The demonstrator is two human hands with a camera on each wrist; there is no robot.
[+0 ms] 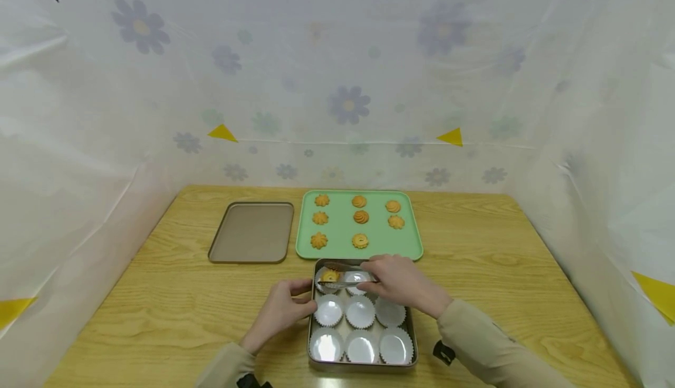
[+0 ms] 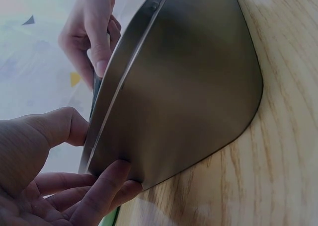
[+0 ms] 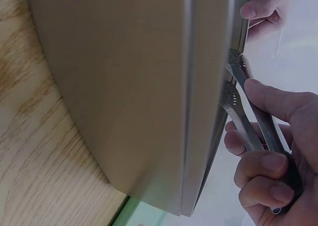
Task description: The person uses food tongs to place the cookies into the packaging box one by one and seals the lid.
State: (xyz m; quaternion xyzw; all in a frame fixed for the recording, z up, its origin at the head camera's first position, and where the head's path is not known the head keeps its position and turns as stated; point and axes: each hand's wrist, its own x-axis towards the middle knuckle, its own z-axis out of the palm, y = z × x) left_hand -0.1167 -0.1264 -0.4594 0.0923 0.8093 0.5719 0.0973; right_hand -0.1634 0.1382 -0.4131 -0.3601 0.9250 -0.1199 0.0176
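My right hand (image 1: 395, 279) grips a pair of metal tongs (image 3: 266, 129), fingers and thumb wrapped about the arms. Over the far left corner of a deep metal baking pan (image 1: 362, 368), the tips of the tongs stand on either side of a golden cookie (image 1: 330, 276). This cookie lies at a white paper cup; whether the tips touch it is hard to tell. Several white paper cups (image 1: 360, 312) stand in rows in the pan. The left hand (image 1: 282, 309) rests against the pan's left side, fingertips (image 2: 117, 171) touching the outer wall and thumb at the rim.
Behind the pan lies a green tray (image 1: 340, 230) with several cookies (image 1: 361, 217) spaced out in columns. To its left sits a flat brown metal lid or tray (image 1: 253, 232). All stand on a wooden table (image 1: 474, 247) with pale flowered sheeting (image 1: 295, 71) around it.
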